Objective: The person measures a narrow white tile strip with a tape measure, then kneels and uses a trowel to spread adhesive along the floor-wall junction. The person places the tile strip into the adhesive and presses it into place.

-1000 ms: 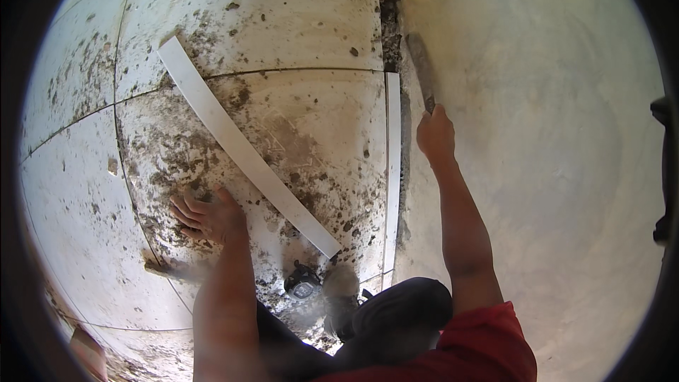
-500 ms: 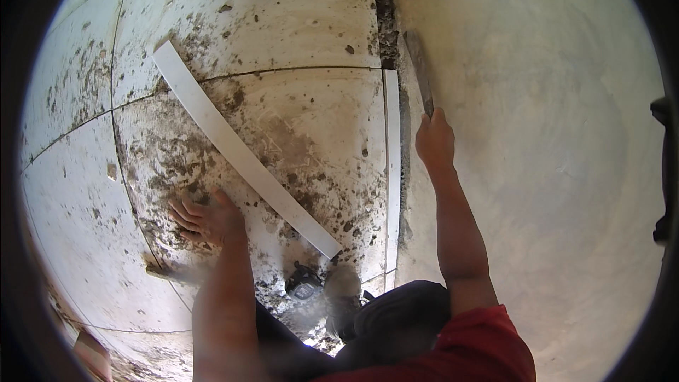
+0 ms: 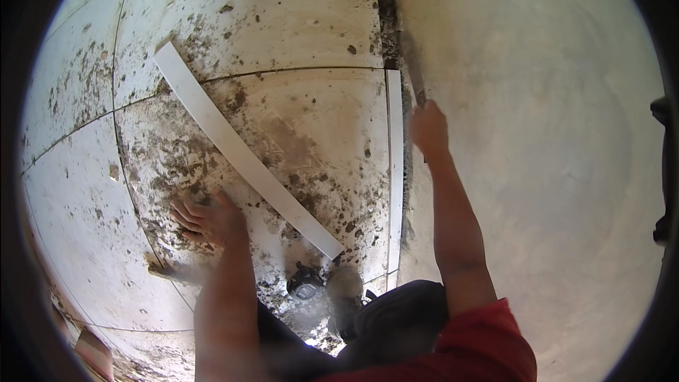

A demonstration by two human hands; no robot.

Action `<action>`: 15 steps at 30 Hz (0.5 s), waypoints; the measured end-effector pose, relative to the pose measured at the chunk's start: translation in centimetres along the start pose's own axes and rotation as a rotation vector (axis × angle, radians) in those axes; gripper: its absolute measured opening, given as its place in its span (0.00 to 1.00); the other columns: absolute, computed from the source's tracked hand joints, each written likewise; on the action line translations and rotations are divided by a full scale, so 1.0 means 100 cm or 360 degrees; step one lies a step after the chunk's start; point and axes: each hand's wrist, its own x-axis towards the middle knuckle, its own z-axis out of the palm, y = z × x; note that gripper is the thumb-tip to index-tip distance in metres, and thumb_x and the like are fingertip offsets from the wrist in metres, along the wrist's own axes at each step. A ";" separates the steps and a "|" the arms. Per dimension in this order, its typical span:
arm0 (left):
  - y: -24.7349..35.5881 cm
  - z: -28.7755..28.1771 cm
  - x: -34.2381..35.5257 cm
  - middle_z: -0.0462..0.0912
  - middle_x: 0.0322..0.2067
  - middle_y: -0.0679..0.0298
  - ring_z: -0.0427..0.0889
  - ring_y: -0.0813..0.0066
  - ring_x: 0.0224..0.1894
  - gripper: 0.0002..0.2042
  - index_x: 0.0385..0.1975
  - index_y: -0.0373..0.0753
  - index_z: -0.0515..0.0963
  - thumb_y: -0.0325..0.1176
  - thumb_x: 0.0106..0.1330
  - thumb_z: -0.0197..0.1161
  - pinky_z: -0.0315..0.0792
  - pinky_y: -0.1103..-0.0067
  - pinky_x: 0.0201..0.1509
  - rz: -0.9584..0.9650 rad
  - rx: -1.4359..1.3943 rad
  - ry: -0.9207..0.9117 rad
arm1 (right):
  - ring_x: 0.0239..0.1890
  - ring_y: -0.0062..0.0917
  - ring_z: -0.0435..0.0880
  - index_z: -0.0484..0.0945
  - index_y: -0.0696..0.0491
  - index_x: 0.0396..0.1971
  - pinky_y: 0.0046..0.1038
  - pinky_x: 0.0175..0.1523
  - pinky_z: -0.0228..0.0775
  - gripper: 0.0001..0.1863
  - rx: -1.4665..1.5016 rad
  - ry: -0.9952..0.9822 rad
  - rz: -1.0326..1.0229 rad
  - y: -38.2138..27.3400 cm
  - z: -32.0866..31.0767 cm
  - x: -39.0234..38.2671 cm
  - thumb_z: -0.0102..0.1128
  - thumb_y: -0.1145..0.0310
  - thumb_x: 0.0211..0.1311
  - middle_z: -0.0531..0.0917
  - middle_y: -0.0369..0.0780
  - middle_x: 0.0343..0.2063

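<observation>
My right hand (image 3: 428, 129) is closed round the handle of a long dark-bladed tool (image 3: 412, 60). The blade, smeared by motion, points away from me beside the dirt-filled gap (image 3: 388, 18) between floor tiles and plastered wall; its exact kind does not show. A narrow white tile strip (image 3: 395, 170) lies along the wall below that gap, left of my right hand. My left hand (image 3: 212, 221) rests with fingers spread on the dirty floor tile (image 3: 311, 106). Diagonally between my hands lies a loose white strip (image 3: 244, 155).
The plain plastered wall (image 3: 552, 170) fills the right side. Clumps of dark dirt (image 3: 184, 159) are scattered over the large pale tiles. A small dark round object (image 3: 305, 284) sits by my shoe (image 3: 344, 286). A stick-like piece (image 3: 170, 271) lies near my left forearm.
My right hand has moved slightly farther away and to the left, bringing the tool's blade closer to the gap. My left hand has stayed on the tile.
</observation>
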 end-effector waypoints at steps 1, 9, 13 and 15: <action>0.000 0.000 0.000 0.43 0.71 0.60 0.34 0.61 0.75 0.34 0.66 0.48 0.49 0.55 0.64 0.53 0.34 0.48 0.70 0.0019 -0.0053 0.0015 | 0.34 0.56 0.80 0.69 0.57 0.36 0.50 0.40 0.72 0.11 0.0131 0.0128 -0.0074 0.000 -0.005 0.001 0.45 0.64 0.69 0.81 0.56 0.29; 0.000 -0.003 0.000 0.44 0.71 0.58 0.36 0.60 0.75 0.34 0.65 0.48 0.49 0.54 0.64 0.53 0.34 0.48 0.71 0.0020 -0.0038 -0.0008 | 0.42 0.54 0.80 0.69 0.58 0.45 0.49 0.47 0.70 0.16 0.0147 0.0001 0.0083 -0.003 -0.002 -0.009 0.47 0.60 0.69 0.81 0.58 0.36; -0.001 -0.002 0.000 0.44 0.71 0.59 0.36 0.61 0.75 0.34 0.65 0.48 0.48 0.54 0.64 0.54 0.34 0.48 0.71 0.0007 -0.0072 -0.0004 | 0.44 0.54 0.79 0.70 0.60 0.46 0.48 0.48 0.70 0.17 0.0250 0.0159 -0.0059 0.005 0.001 -0.006 0.48 0.61 0.68 0.81 0.59 0.38; 0.000 -0.002 0.000 0.43 0.71 0.59 0.35 0.61 0.75 0.34 0.65 0.49 0.48 0.54 0.64 0.54 0.34 0.48 0.71 0.0047 -0.0078 0.0004 | 0.43 0.53 0.80 0.71 0.60 0.44 0.47 0.46 0.71 0.16 0.0550 0.0309 -0.0044 0.007 0.001 -0.004 0.48 0.62 0.68 0.81 0.58 0.37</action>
